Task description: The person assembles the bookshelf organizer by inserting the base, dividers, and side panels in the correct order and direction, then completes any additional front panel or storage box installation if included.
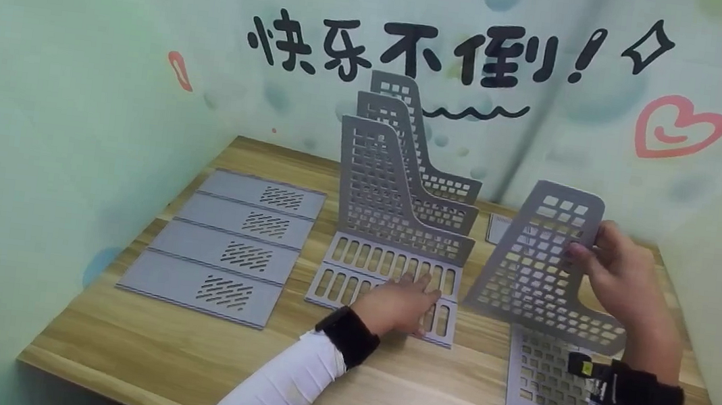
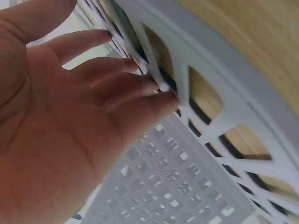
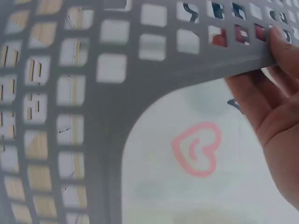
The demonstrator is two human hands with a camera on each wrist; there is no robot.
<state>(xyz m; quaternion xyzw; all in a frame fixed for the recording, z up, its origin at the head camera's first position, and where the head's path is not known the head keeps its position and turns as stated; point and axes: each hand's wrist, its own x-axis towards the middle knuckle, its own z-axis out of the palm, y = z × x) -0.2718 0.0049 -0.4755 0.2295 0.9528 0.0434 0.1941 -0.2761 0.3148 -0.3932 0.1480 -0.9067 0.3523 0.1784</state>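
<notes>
My left hand (image 1: 398, 305) rests with spread, straight fingers on a grey slotted base (image 1: 353, 269). In the left wrist view its fingertips touch the slotted base (image 2: 219, 84) close by an upright perforated panel (image 2: 163, 177). Three tall grey side panels, the front one (image 1: 377, 184) nearest me, stand in a row along this base. Off to the right, my right hand (image 1: 624, 280) pinches another perforated side panel (image 1: 518, 281) by its curved inner edge and holds it upright above the table. The right wrist view shows the thumb on this held panel's face (image 3: 112, 102) and the fingers behind.
Several flat grey panels with slanted slots (image 1: 228, 235) lie in a column at the left of the wooden table (image 1: 160, 356). Another perforated panel (image 1: 548, 380) lies under the right forearm. A small grey piece (image 1: 499, 228) is at the back. Printed fabric walls (image 1: 70, 129) enclose the table.
</notes>
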